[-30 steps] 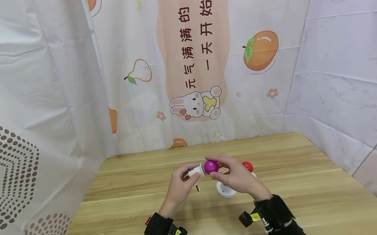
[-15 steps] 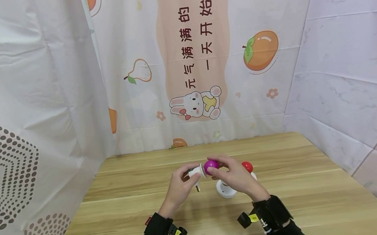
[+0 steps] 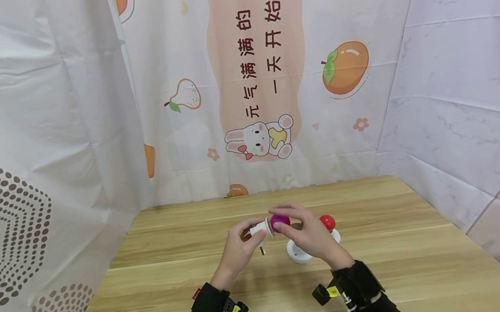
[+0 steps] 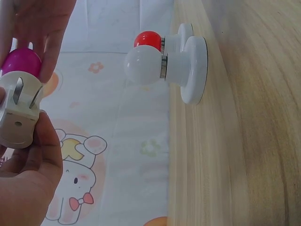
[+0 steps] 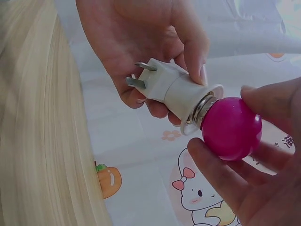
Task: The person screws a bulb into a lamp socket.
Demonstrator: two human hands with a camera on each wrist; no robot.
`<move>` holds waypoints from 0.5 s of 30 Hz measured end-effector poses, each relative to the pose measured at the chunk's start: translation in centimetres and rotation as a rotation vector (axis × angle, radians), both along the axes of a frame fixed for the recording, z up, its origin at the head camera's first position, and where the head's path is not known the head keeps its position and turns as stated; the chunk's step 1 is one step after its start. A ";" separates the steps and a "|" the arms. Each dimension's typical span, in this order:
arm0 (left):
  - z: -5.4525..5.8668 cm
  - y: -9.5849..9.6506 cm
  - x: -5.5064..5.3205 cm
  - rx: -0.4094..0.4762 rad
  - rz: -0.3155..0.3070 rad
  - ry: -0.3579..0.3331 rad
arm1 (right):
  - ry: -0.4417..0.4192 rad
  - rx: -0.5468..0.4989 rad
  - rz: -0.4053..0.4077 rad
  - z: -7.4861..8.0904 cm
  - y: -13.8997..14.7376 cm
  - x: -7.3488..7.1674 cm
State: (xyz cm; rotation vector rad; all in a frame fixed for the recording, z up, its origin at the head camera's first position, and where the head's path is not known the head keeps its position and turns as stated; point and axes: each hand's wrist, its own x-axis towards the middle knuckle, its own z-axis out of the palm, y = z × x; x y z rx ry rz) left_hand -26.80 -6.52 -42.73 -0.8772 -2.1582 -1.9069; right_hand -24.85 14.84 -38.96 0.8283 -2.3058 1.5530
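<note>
Above the table, my left hand (image 3: 234,253) grips a white plug-in lamp socket (image 5: 176,92) between thumb and fingers. Two flat metal prongs (image 5: 136,82) stick out of its back end. My right hand (image 3: 316,237) holds a magenta light bulb (image 5: 233,129), its thumb on one side and fingers on the other. The bulb's metal screw base (image 5: 203,109) sits in the socket's mouth, with some thread showing outside the rim. In the left wrist view the prongs face the camera, and the magenta bulb (image 4: 22,62) shows behind the socket.
Two round white lamp holders stand on the wooden table (image 3: 176,283) behind my right hand. The nearer holder (image 4: 195,70) carries a white bulb (image 4: 143,65), the other a red bulb (image 3: 327,222). A printed curtain (image 3: 176,143) hangs along the table's back edge.
My right fingers and thumb have shifted round the magenta bulb, the thumb moving up across it, and the right wrist has drifted slightly left. The left hand and socket stay in place.
</note>
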 end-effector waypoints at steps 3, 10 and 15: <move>0.1 0.0 0.1 0.004 -0.005 -0.004 | 0.021 0.008 0.005 0.0 0.1 0.0; 0.1 0.0 0.1 0.007 0.001 -0.008 | -0.026 0.035 0.051 0.1 0.4 0.0; 0.1 0.0 0.0 0.011 0.000 -0.004 | -0.046 0.064 0.094 0.2 0.6 -0.1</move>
